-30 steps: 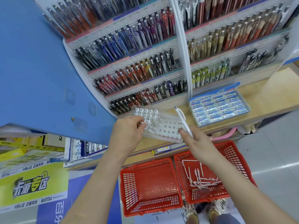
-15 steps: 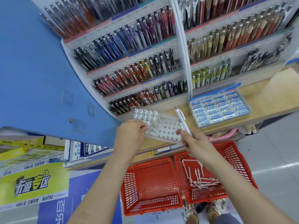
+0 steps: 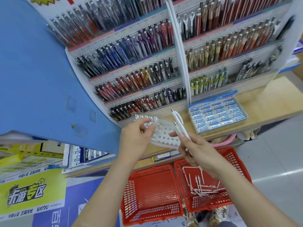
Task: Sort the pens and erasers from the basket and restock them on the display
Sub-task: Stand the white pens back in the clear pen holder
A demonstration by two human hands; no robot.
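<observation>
The right hand (image 3: 195,148) is closed around two white pens (image 3: 178,123). It pinches their lower ends between thumb and fingers, so their clipped tops point up and away toward the shelves. Just to its left, the left hand (image 3: 136,138) grips the left edge of a white tray (image 3: 165,136), with thumb and curled fingers around it. The tray is a flat plastic block full of round holes, held tilted above the wooden worktop (image 3: 270,99). A cluster of white pen tops (image 3: 144,119) stands in the holes at its far left corner, just beside the left fingertips. The two held pens cross in front of the tray's right edge.

Below the hands, two red baskets sit side by side on the floor, touching. The right basket (image 3: 237,159), under the right forearm, holds a heap of loose pens (image 3: 203,189), all white. The left basket (image 3: 150,192) lies between the two forearms. A pair of shoes (image 3: 218,215) shows just below the baskets.

On the worktop, to the right of the hands, sits an open box of erasers (image 3: 218,115) in blue and white wrappers, packed in neat rows. Behind the worktop rises the display rack (image 3: 139,76), with tier upon tier of pens standing in slanted rows. A large blue panel (image 3: 32,71) fills the left side, and a yellow sign (image 3: 24,194) lies below it.
</observation>
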